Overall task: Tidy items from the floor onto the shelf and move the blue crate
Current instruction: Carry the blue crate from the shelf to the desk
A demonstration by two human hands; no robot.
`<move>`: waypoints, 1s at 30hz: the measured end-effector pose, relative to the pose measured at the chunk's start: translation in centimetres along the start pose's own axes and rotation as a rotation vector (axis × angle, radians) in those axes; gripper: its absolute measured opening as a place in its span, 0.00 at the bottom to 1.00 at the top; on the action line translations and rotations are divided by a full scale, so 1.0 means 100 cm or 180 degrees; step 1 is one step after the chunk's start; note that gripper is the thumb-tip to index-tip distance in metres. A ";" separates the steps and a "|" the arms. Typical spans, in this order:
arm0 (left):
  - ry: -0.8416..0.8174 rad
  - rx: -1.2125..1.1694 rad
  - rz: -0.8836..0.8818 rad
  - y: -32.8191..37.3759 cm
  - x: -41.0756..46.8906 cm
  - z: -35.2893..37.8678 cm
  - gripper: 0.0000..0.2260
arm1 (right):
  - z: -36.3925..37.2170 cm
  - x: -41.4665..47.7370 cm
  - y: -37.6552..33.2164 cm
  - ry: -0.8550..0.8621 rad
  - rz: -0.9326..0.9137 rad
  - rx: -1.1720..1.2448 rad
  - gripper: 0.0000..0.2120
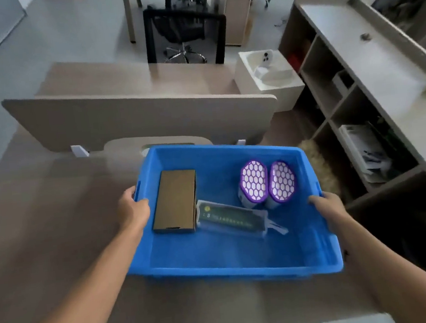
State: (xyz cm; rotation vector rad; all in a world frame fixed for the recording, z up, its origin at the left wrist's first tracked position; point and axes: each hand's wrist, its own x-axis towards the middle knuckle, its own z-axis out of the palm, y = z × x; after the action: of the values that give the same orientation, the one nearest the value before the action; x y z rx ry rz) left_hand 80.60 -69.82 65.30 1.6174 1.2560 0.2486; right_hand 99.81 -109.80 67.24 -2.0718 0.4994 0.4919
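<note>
One blue crate [232, 266] sits over a wood-toned desk [44, 229], gripped at both short sides. The left hand [133, 208] curls over the rim at 9 o'clock, thumb on top and fingers wrapped out of sight down the outer wall; the right hand [328, 207] clamps the rim at 3 o'clock the same way, thumb lying along the edge.

Inside lie four things: one brown cardboard box [175, 201] flat at 9 o'clock, one clear packet [234, 218] with a dark green insert at the centre, just beside the box, and two purple-rimmed honeycomb containers [267, 183] side by side and touching at 1 o'clock. The near half of the crate floor is bare.

At 12 o'clock one desk partition [137, 116] stands just beyond the crate's far rim. At 3 o'clock, one open shelf unit [344, 101] stands near the crate's right edge, across a dark gap. The desk spreads bare toward 8 o'clock.
</note>
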 end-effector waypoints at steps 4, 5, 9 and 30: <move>0.0088 0.0001 -0.0042 0.013 -0.003 0.033 0.20 | -0.008 0.039 -0.009 -0.0091 -0.0078 -0.0004 0.11; 0.0100 0.0051 -0.0034 0.016 -0.002 0.038 0.20 | -0.009 0.045 -0.010 -0.0133 -0.0114 0.0024 0.09; -0.0004 0.0311 0.0031 0.023 0.004 0.045 0.22 | -0.010 0.062 -0.013 -0.0243 -0.0273 0.0037 0.12; 0.0028 0.0995 0.0471 -0.056 -0.119 0.037 0.38 | -0.029 -0.051 0.082 0.0159 -0.0625 -0.0735 0.18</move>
State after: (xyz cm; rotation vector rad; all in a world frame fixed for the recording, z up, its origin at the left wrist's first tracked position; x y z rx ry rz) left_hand 74.63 -82.06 63.89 1.9827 1.2278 0.1559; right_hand 91.66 -115.58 65.70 -2.3309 0.2735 0.3971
